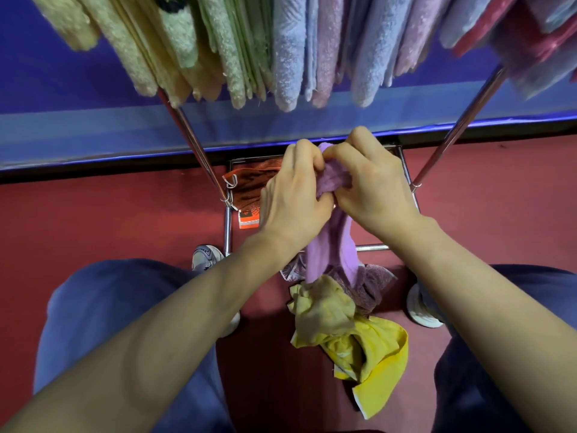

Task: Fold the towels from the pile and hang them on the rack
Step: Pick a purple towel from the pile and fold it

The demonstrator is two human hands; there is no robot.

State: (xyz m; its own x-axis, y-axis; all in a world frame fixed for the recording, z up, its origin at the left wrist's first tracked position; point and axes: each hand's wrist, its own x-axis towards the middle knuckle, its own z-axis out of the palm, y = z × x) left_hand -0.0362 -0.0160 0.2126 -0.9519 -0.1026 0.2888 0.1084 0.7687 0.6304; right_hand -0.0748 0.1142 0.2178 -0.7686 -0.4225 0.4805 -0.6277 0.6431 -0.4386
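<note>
Red floor carries everything; no table in view. Chrome rack stands at the far side of the floor against a blue wall, its 2 slanted legs visible. Its top rail is crowded with hung towels, folded narrow and grouped by colour: yellows, greens, blues, pinks. The grouping probably means a slot must be chosen by shade. The pile lies on the floor between the person's 2 shoes, just in front of the rack's base: yellow, tan and mauve cloths, crumpled and overlapping. An orange patterned cloth lies over the base frame at the left leg. 1 purple towel is lifted out of the pile, with its lower end hanging down to touch the heap. Left hand and right hand meet at its top end, fingers curled and clamped on the bunched cloth. Judgement: they are hunting for an edge or corner so the towel can be spread; folding not yet begun.
</note>
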